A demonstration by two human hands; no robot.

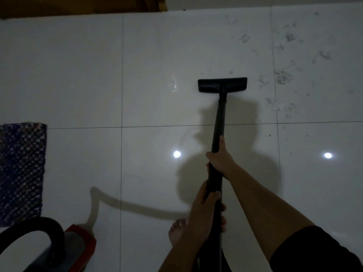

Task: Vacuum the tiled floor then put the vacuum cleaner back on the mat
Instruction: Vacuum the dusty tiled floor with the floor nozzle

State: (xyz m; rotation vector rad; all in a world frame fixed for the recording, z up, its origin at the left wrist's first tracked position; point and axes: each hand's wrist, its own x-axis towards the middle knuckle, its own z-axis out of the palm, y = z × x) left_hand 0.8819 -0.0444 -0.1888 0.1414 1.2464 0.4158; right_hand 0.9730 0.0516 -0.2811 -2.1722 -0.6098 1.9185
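While both hands grip the black vac tube, its flat head sits on the white tile floor, near grey fluff. R hand holds higher up, L hand lower. The red vac body, btm left, is cut off, near the mat, also cut off. It's dark; the tube's low end is hidden.

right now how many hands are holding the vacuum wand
2. The right hand grips the wand farther along, toward the floor head; the left hand grips it nearer the person's body. No other hand is in view.
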